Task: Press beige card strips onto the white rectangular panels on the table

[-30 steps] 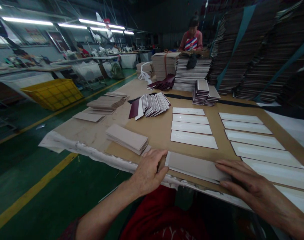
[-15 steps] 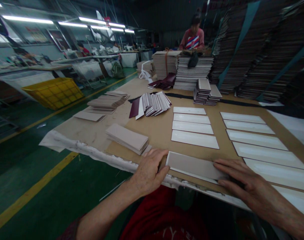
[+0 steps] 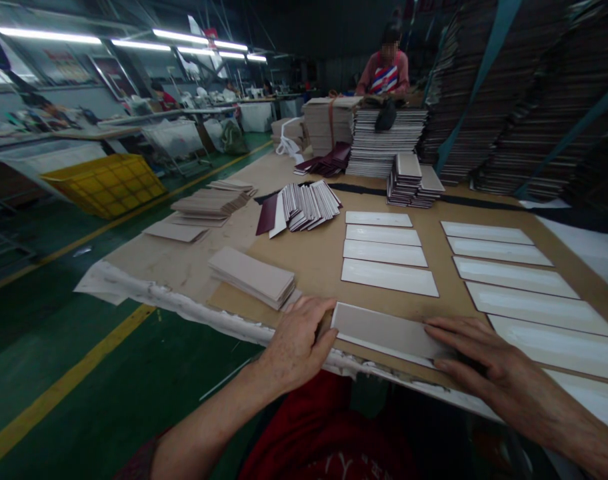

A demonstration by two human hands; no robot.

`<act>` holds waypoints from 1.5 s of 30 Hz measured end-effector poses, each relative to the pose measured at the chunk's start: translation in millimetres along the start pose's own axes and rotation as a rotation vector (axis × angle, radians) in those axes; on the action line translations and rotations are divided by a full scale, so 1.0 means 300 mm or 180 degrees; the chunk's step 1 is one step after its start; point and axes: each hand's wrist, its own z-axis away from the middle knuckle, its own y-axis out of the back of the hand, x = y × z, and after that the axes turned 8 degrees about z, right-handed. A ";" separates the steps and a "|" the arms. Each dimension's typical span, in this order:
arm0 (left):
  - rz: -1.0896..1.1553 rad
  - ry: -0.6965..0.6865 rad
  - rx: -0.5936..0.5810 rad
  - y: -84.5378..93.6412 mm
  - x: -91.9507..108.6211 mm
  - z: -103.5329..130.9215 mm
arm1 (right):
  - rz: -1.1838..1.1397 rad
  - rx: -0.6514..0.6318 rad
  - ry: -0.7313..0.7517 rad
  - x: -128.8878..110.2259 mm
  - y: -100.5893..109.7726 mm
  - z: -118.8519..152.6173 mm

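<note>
A: Where is the piece which the person is working on?

B: The grey board [image 3: 384, 327] lies flat at the near edge of the desk [image 3: 311, 257], between the two hands. Under it there is a white-faced strip [image 3: 379, 349]; its pale border shows around the left end and along the near side.

A: How much is done, in your judgement?

B: I would say, only a small part of this batch. This one strip carries a board. The others have white faces without any board: four strips in the left column [image 3: 390, 277], and six in the right column [image 3: 541, 309], the nearest one partly cut off. More boards wait in a low stack [image 3: 251, 273], to the left of the hands. Farther away, a fanned pile [image 3: 311, 208] lies on its side.

A: And the hands?

B: The left hand [image 3: 331, 319] is half open. Its forefinger and thumb stand apart, and hold the board by its two left corners. The right hand [image 3: 431, 343] is also half open, with the fingers over the far side of the right end and the thumb at the near side. How strongly they press, I cannot tell.
</note>
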 end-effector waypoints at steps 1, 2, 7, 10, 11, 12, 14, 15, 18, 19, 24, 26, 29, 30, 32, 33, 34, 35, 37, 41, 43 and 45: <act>-0.0023 0.0005 -0.0004 0.000 0.000 -0.002 | -0.0001 0.0011 -0.0007 0.000 0.000 0.000; -0.0045 0.0009 -0.0013 -0.001 0.001 -0.004 | -0.0001 0.0008 -0.0011 0.000 0.000 -0.001; -0.0039 -0.0029 -0.0068 0.000 0.005 -0.010 | 0.0036 -0.0064 0.0052 -0.005 0.005 -0.006; -0.0030 -0.0097 -0.0065 0.001 0.004 -0.012 | 0.0112 -0.0082 0.0153 -0.011 0.012 -0.008; -0.0039 -0.0121 -0.0061 0.000 0.002 -0.013 | 0.0145 -0.0093 0.0186 -0.014 0.014 -0.009; -0.0049 -0.0140 -0.0051 0.000 0.000 -0.013 | 0.0178 -0.0097 0.0210 -0.017 0.017 -0.009; -0.0059 -0.0175 -0.0037 -0.002 -0.003 -0.013 | 0.0233 -0.0106 0.0236 -0.023 0.020 -0.009; -0.0061 -0.0189 -0.0032 -0.003 -0.005 -0.012 | 0.0259 -0.0112 0.0250 -0.026 0.022 -0.008; -0.0074 -0.0213 -0.0020 -0.005 -0.010 -0.010 | 0.0329 -0.0086 0.0315 -0.031 0.023 -0.003; -0.0080 -0.0214 -0.0016 -0.006 -0.011 -0.009 | 0.0349 -0.0064 0.0334 -0.033 0.022 -0.001; -0.0095 -0.0208 -0.0002 -0.010 -0.014 -0.011 | 0.0449 0.0046 0.0415 -0.037 0.018 0.010; -0.0114 -0.0193 0.0010 -0.011 -0.014 -0.011 | 0.0477 0.0065 0.0461 -0.039 0.017 0.012; -0.0137 -0.0193 0.0005 -0.011 -0.013 -0.009 | 0.0516 0.0049 0.0466 -0.039 0.014 0.013; -0.0146 -0.0203 -0.0003 -0.011 -0.013 -0.009 | 0.0542 0.0039 0.0469 -0.039 0.013 0.013; -0.0173 -0.0245 -0.0015 -0.009 -0.013 -0.007 | 0.0604 0.0014 0.0496 -0.040 0.011 0.014; -0.0191 -0.0266 -0.0020 -0.008 -0.012 -0.007 | 0.0636 -0.0003 0.0515 -0.040 0.010 0.015; -0.0211 -0.0290 -0.0024 -0.007 -0.012 -0.006 | 0.0668 -0.0013 0.0531 -0.042 0.009 0.017; -0.0234 -0.0314 -0.0027 -0.007 -0.012 -0.006 | 0.0697 -0.0024 0.0542 -0.043 0.008 0.018; -0.0278 -0.0355 -0.0042 -0.005 -0.012 -0.005 | 0.0745 -0.0039 0.0553 -0.045 0.007 0.023; -0.0392 -0.0416 -0.0093 -0.007 -0.012 -0.004 | 0.0888 -0.0046 0.0580 -0.044 -0.001 0.034; -0.0535 -0.0516 -0.0100 -0.007 -0.013 -0.005 | 0.1041 -0.0020 0.0590 -0.046 -0.006 0.038; -0.0726 -0.0704 -0.0147 -0.003 -0.013 -0.007 | 0.1224 0.0016 0.0608 -0.055 -0.008 0.037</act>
